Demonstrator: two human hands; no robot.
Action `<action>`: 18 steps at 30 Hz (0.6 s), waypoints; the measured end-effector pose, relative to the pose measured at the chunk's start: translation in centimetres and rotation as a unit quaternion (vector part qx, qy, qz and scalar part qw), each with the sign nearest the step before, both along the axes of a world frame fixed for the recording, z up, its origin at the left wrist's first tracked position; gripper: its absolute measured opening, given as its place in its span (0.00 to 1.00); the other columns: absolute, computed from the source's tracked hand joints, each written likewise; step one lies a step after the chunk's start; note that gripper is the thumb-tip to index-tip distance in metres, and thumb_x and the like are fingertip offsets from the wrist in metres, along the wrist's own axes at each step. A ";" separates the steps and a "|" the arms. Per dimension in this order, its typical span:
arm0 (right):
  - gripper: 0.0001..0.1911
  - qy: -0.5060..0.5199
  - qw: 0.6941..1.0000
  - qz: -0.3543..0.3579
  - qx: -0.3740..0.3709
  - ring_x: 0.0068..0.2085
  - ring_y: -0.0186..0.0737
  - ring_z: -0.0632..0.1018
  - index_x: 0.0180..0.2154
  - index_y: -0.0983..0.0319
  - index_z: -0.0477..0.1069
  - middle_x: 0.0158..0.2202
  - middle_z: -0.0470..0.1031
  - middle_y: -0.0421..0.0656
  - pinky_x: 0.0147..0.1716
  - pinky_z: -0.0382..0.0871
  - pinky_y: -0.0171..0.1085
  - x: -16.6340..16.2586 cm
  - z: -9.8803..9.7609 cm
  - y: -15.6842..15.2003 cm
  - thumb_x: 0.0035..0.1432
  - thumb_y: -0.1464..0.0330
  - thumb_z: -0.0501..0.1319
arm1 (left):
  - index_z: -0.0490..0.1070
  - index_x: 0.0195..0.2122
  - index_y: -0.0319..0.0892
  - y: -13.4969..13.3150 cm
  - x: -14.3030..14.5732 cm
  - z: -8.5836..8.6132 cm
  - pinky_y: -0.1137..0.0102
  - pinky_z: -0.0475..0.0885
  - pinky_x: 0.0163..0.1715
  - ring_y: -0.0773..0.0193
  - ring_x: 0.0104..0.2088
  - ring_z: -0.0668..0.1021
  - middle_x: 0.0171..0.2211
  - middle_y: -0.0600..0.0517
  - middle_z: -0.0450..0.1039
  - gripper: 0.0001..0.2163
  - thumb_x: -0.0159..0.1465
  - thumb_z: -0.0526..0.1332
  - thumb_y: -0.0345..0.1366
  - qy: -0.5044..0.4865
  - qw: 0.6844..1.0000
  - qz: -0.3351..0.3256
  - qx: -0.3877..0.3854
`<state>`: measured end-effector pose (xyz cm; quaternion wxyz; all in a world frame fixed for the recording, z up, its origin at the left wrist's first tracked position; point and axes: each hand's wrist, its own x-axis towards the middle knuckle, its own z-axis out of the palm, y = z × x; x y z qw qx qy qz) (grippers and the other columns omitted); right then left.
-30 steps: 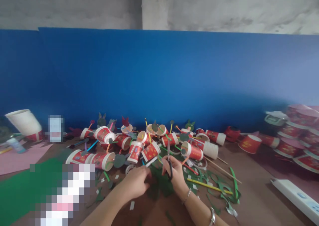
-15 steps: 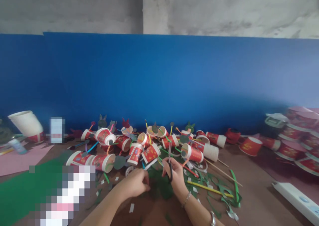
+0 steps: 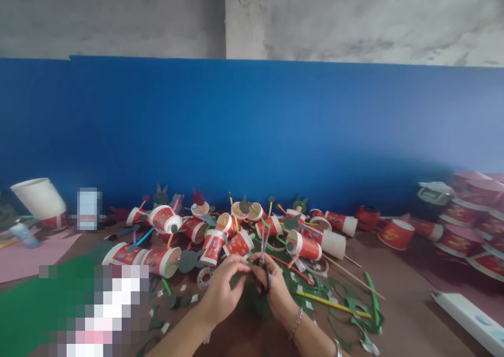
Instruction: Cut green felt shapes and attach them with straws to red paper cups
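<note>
My right hand (image 3: pixel 273 286) is closed around a pair of scissors (image 3: pixel 264 237), the dark handles in its fingers and the metal blades pointing away from me. My left hand (image 3: pixel 226 290) has come up against it, thumb and fingertips pinched together beside the right fingertips. Whatever sits in that pinch is too small or hidden to make out. Beneath both hands lies dark green paper (image 3: pixel 254 307). A roll of tape (image 3: pixel 205 276) lies just left of my left hand. Beyond my fingertips a red paper cup (image 3: pixel 239 243) rests on its side.
Red paper cups with coloured sticks spread across the back of the brown table (image 3: pixel 397 304). Green paper scraps (image 3: pixel 346 294) and a yellow strip (image 3: pixel 333 303) lie to the right, near a white power strip (image 3: pixel 468 315). Green sheet (image 3: pixel 35 304) lies left; stacked red cups (image 3: pixel 460 236) stand right.
My left hand has moved right and up to meet the right hand, and its fingers now pinch. The scissors have shifted slightly left and down with my right hand.
</note>
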<state>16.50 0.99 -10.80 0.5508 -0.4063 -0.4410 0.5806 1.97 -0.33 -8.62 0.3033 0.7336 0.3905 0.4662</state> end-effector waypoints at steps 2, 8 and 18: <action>0.15 0.010 1.000 -0.016 0.009 0.16 0.25 0.58 0.34 0.61 0.66 0.17 0.62 0.32 0.13 0.50 0.26 0.1 0.0 0.1 0.44 0.63 0.67 | 0.66 0.45 0.43 -0.2 0.3 -0.3 0.68 0.69 0.42 0.61 0.42 0.74 0.42 0.47 0.70 0.12 0.59 0.55 0.32 -0.055 0.997 0.003 -0.050; 0.15 -0.002 0.997 -0.022 0.075 0.20 0.26 0.60 0.33 0.61 0.66 0.22 0.62 0.33 0.18 0.55 0.27 -0.1 0.0 -0.1 0.45 0.63 0.67 | 0.64 0.26 0.40 0.6 0.9 -1.2 0.77 0.59 0.17 0.73 0.17 0.63 0.19 0.58 0.63 0.11 0.57 0.59 0.42 -0.141 0.960 0.036 -0.238; 0.18 -0.078 0.994 0.070 0.035 0.20 0.30 0.68 0.34 0.63 0.66 0.20 0.69 0.37 0.17 0.58 0.28 -0.5 0.4 -0.6 0.49 0.56 0.63 | 0.64 0.25 0.40 1.0 0.6 -0.1 0.78 0.59 0.15 0.73 0.16 0.65 0.17 0.58 0.66 0.14 0.51 0.63 0.46 -0.318 0.904 0.099 -0.268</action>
